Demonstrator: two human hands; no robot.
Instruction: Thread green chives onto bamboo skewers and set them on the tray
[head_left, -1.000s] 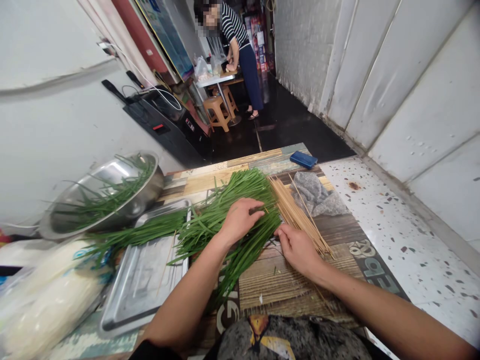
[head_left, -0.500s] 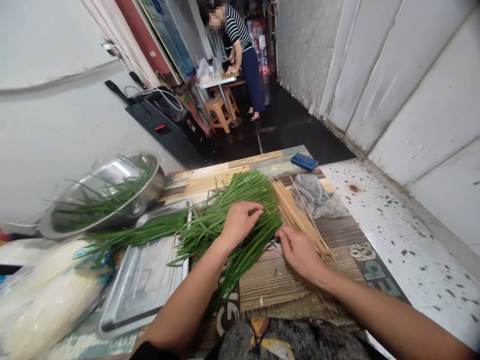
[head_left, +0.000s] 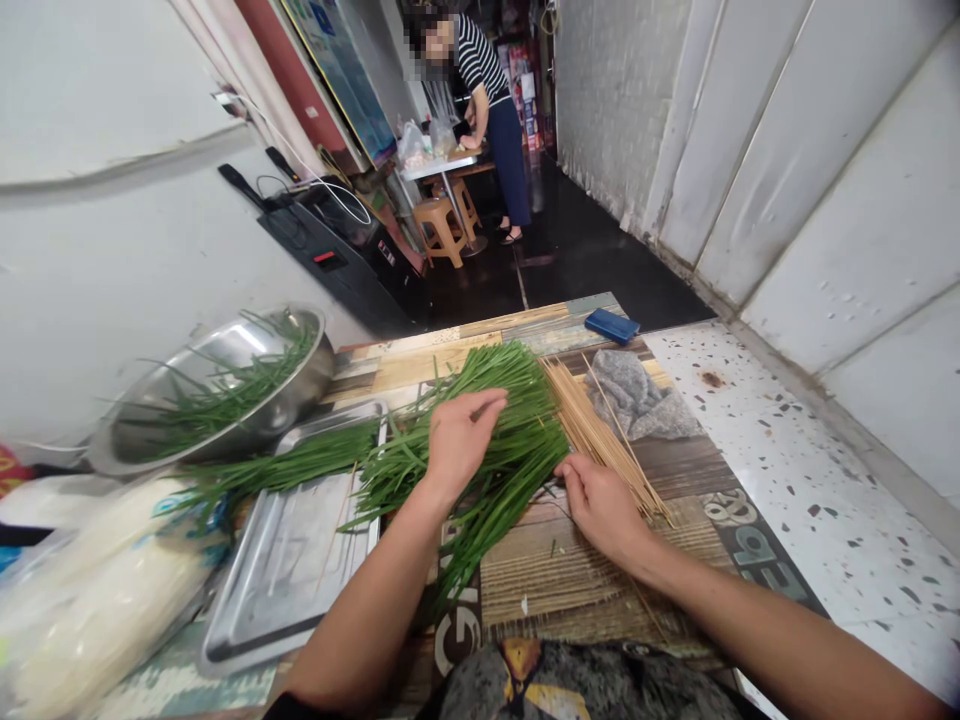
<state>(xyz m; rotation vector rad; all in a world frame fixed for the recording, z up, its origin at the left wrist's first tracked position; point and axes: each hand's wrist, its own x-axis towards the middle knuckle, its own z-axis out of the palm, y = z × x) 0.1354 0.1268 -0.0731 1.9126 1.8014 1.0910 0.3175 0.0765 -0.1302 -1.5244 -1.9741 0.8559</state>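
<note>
A broad heap of green garlic chives (head_left: 517,440) lies on the wood-patterned table. My left hand (head_left: 463,440) is over the heap, fingers bent together and thumb close to the fingertips; anything pinched there is too small to make out. At the heap's right edge, my right hand (head_left: 604,500) is closed, with thumb pressed on forefinger. What it grips, if anything, is hidden at the fingertips. Just beyond that hand lies a bundle of thin wooden skewers (head_left: 600,435). More chives (head_left: 300,458) rest across a metal tray (head_left: 292,560) on the left.
A steel bowl (head_left: 300,375) with loose chives stands at the back left, behind a plastic bag of pale food (head_left: 97,600). A grey cloth (head_left: 641,395) and a blue box (head_left: 611,326) lie at the right. Another person (head_left: 502,130) bends over a far table (head_left: 439,165).
My left hand has drawn back to the left over the chives, away from my right hand. The right hand stays closed by the heap's edge; the view has shifted slightly.
</note>
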